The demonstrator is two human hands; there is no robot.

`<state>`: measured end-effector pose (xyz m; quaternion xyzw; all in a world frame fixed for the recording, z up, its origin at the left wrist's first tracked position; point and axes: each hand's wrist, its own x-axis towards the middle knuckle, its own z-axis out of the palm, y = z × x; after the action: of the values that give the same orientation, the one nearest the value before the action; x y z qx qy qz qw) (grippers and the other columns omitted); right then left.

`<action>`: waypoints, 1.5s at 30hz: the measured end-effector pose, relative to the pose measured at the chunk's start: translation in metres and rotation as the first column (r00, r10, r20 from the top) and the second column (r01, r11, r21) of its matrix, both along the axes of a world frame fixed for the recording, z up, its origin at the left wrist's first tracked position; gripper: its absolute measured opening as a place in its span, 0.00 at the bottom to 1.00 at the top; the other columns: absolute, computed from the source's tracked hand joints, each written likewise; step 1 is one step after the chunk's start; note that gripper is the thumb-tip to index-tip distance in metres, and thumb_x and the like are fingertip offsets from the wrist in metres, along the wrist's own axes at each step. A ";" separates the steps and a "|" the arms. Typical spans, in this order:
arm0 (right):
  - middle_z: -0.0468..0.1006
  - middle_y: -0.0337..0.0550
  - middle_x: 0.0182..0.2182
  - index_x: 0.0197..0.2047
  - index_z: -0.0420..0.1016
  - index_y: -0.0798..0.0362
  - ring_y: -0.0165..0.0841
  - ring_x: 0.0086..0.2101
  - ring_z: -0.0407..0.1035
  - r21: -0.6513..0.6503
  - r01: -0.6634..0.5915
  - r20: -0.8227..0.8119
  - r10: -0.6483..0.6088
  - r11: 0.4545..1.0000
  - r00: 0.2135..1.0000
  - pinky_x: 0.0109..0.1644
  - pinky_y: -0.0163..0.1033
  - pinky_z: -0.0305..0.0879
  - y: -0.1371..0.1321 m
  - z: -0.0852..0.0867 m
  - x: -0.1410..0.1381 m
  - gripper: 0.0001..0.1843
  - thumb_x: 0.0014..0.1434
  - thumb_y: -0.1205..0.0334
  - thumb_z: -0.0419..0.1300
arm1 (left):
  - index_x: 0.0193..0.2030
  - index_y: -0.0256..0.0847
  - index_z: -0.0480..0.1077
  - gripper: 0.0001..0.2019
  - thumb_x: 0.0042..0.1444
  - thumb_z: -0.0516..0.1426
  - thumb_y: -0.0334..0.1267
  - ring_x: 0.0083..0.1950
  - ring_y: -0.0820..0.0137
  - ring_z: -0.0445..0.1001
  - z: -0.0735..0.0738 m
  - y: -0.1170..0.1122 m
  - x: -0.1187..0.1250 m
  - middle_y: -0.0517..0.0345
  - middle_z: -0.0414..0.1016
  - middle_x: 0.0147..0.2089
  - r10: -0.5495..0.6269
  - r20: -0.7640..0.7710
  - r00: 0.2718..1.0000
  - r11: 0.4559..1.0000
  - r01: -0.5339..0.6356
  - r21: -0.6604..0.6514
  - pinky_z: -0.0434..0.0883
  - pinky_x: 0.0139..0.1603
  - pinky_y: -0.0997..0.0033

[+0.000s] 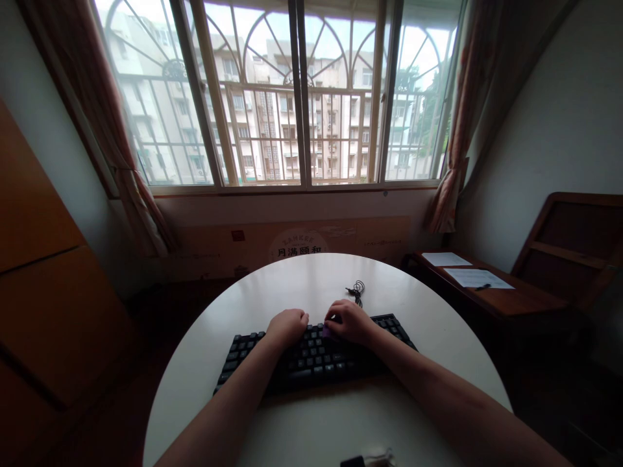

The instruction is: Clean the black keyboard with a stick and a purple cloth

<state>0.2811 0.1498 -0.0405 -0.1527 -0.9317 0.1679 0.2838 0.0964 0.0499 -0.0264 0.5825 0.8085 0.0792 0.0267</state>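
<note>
A black keyboard [311, 363] lies on the round white table [204, 415], its back edge away from me. My left hand [288, 325] is closed over the keyboard's back edge, left of the middle, knuckles up; its fingertips are mostly hidden. My right hand [349, 321] pinches a small purple cloth [329, 331] between thumb and fingers. It presses the cloth to the keys near the back row, right of the middle. My forearms cover parts of the keyboard on both sides.
A coiled black cable [357, 290] lies behind the keyboard. At the table's near edge is a small black and metal thing [370, 459], partly cut off. Papers [479, 278] and a pen [483, 287] lie on a wooden seat at right. A barred window [302, 130] is ahead.
</note>
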 end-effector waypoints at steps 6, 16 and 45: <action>0.76 0.42 0.34 0.34 0.80 0.52 0.31 0.38 0.69 -0.020 0.059 0.028 -0.059 0.998 0.998 0.45 0.35 0.61 0.000 -0.001 -0.001 0.07 0.55 0.61 0.61 | 0.36 0.43 0.76 0.21 0.61 0.43 0.45 0.44 0.58 0.75 0.001 0.000 0.000 0.48 0.79 0.42 -0.003 0.001 1.000 1.000 0.003 -0.007 0.69 0.42 0.63; 0.76 0.41 0.35 0.32 0.79 0.53 0.29 0.38 0.69 -0.037 -0.063 -0.009 0.063 0.997 0.998 0.47 0.33 0.63 0.001 -0.001 0.000 0.05 0.52 0.66 0.61 | 0.36 0.42 0.76 0.21 0.61 0.43 0.46 0.45 0.60 0.75 0.000 0.000 0.000 0.48 0.79 0.43 0.002 0.006 1.000 1.000 -0.002 -0.003 0.68 0.43 0.64; 0.78 0.41 0.36 0.35 0.80 0.52 0.30 0.38 0.70 -0.082 0.065 0.116 -0.055 0.995 0.992 0.43 0.32 0.62 0.006 -0.005 -0.003 0.11 0.57 0.55 0.59 | 0.36 0.43 0.76 0.22 0.61 0.42 0.46 0.45 0.59 0.75 -0.003 0.002 -0.001 0.48 0.79 0.43 -0.001 -0.021 1.000 1.000 0.001 -0.003 0.68 0.41 0.63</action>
<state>0.2780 0.1561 -0.0452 -0.2018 -0.9333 0.1899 0.2285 0.0956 0.0515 -0.0289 0.5837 0.8086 0.0719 0.0193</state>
